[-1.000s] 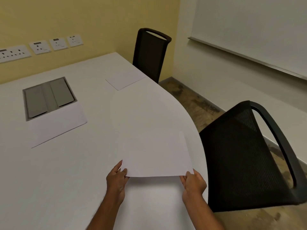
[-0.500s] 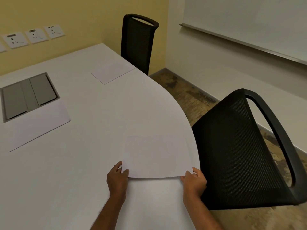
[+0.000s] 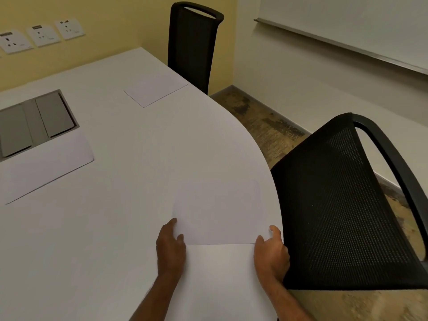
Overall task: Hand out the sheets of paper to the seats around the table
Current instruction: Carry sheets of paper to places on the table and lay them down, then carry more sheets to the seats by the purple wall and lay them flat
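From the head camera, a sheet of paper lay on the white table near its curved edge, just beside a black mesh chair. The left hand and right hand each pinched a near corner (thumbs on top). Two other sheets lay farther off.

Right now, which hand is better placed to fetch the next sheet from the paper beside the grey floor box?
Left, probably. The left hand is on the side of the sheet nearer the loose paper. The right hand is at the table edge by the mesh chair.
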`<state>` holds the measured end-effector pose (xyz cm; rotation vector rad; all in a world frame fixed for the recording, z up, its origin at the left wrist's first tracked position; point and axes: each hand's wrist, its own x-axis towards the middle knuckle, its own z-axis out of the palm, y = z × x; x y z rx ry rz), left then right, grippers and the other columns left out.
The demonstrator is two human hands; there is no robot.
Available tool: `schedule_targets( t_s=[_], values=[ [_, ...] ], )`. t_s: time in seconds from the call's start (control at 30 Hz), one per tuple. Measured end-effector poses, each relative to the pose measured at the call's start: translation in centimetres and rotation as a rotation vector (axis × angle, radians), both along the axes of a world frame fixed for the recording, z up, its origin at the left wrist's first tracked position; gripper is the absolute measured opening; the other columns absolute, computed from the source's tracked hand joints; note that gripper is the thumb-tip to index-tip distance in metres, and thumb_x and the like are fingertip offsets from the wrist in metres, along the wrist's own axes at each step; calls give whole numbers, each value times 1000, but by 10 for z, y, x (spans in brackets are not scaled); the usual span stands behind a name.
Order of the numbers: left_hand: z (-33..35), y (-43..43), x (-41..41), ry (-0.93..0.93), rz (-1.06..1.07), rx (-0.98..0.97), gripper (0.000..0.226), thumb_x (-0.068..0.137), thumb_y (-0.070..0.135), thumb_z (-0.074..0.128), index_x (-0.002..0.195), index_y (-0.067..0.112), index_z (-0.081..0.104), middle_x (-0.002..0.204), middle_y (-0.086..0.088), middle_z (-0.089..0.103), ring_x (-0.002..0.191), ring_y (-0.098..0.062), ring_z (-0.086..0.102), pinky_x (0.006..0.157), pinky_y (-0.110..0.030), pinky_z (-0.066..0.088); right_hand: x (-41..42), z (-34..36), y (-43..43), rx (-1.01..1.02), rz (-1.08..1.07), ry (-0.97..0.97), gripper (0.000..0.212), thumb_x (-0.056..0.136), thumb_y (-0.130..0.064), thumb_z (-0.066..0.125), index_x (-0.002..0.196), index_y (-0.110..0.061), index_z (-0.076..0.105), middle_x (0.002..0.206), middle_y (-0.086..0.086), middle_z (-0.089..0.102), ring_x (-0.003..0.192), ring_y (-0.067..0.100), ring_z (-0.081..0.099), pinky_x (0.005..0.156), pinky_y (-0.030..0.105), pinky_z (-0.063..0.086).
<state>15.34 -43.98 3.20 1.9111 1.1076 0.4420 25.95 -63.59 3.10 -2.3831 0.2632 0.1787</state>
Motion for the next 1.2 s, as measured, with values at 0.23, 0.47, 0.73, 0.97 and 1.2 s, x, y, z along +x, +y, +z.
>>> schedule_targets(
  t_s=[0.23, 0.47, 0.73, 0.97, 1.2],
  values=[
    [-9, -2, -1, 155, -147, 207, 49, 95, -7, 49, 142, 7, 49, 160, -12, 31, 150, -29, 21, 120, -35, 16, -3, -7, -6, -139, 130, -37, 39, 98, -20, 57, 137, -16, 56, 70, 3, 64, 60, 18, 52, 56, 26, 41],
    [-20, -3, -5, 216, -307, 204, 75, 88, -17, 27, 153, 18, 33, 165, 3, 21, 153, -15, 4, 119, -22, 1, -3, -4, -7, -263, 283, -75, 33, 102, -21, 47, 132, -16, 60, 78, 1, 68, 65, 17, 58, 51, 24, 34],
    [-25, 1, -10, 251, -455, 322, 53, 107, 26, 29, 157, 15, 15, 167, -2, 5, 149, -9, -13, 119, -20, -13, 2, -21, -14, -310, 537, -382, 35, 75, 15, 72, 107, 2, 71, 111, 21, 68, 105, 40, 63, 86, 49, 53],
    [-31, 5, -12, 346, -520, 374, 59, 107, 35, 26, 158, 15, 3, 167, -3, -7, 149, -11, -20, 118, -22, -17, 1, -26, -13, -187, 627, -255, 52, 82, 27, 50, 128, 4, 61, 145, 21, 51, 142, 37, 39, 118, 47, 29],
    [-11, 16, -20, 315, -462, 378, 62, 106, 39, 24, 156, 17, -5, 165, 1, -15, 147, -9, -25, 115, -19, -22, -5, -13, 1, -214, 673, -260, 40, 103, -13, 46, 140, 1, 51, 156, 19, 37, 150, 31, 23, 124, 43, 11]
  ],
)
